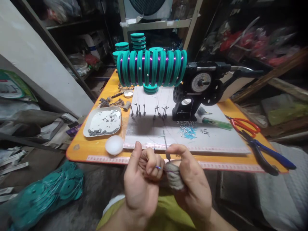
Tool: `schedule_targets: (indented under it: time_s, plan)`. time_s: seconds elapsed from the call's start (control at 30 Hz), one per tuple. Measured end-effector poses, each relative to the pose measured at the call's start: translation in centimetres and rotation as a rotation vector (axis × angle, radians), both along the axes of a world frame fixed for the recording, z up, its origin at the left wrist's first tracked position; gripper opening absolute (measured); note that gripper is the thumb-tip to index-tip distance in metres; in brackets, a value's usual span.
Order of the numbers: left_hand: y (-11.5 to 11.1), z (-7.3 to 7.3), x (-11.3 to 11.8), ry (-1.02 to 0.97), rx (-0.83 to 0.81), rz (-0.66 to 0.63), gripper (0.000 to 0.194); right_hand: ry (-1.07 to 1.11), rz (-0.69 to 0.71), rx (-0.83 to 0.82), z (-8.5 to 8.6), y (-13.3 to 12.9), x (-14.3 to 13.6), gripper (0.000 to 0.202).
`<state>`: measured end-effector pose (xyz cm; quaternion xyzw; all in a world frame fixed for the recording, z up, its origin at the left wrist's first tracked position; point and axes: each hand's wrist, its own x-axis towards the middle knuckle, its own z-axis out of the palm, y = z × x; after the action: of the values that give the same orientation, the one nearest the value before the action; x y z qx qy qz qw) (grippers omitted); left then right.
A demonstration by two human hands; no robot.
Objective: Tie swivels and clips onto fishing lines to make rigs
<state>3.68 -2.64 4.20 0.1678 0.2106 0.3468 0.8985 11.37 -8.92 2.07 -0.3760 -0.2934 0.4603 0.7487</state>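
Note:
My right hand point(196, 181) is closed, its thumb and grey cloth-wrapped finger point(175, 178) meeting at a small dark grey weight point(167, 156) with a thin crossed stem. A thin purple line runs across the wrapping. Beside it my left hand point(143, 183) has its thumb raised and its fingers curled in; a tiny blue-purple bit point(158, 167) shows at them, and what else they hold is hidden. Beyond the hands, a row of teal foam spools point(151, 68) wound with purple line sits on a black winding device point(199, 86). Several dark pieces point(154, 116) hang from it on thin lines.
On the yellow table point(77, 146) are a white tray point(86, 128) of grey bits, a white cup point(114, 145), blue and white bits point(188, 131), a green cutter point(218, 123), orange-handled scissors point(246, 125) and blue-handled pliers point(269, 154). A bag of teal spools point(50, 192) lies lower left.

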Motion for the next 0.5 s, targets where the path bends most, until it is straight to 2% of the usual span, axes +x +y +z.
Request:
schedule_targets:
  time_s: [0.13, 0.27, 0.33, 0.4, 0.47, 0.5]
  plan:
    - [-0.7, 0.1, -0.2, -0.047, -0.112, 0.02, 0.057, 0.23, 0.006, -0.052, -0.3, 0.6, -0.3, 0.028]
    - [-0.7, -0.3, -0.5, -0.063, -0.107, 0.041, 0.056, 0.23, 0.023, -0.047, -0.4, 0.7, 0.2, 0.032]
    - [-0.5, -0.9, -0.8, -0.037, -0.032, 0.084, 0.056, 0.086, 0.092, -0.067, -0.4, 0.6, 0.7, 0.034]
    - [-0.5, -1.6, -1.4, 0.019, 0.123, 0.197, 0.056, -0.234, 0.134, -0.1, -0.4, 0.6, 1.1, 0.034]
    - [-0.7, -2.2, -2.2, 0.107, 0.325, 0.291, 0.051, -0.56, 0.074, -0.08, -0.2, 0.9, 1.5, 0.035]
    - [-0.8, -2.5, -2.7, 0.15, 0.418, 0.289, 0.048, -0.622, 0.031, -0.044, -0.2, 1.2, 1.6, 0.039]
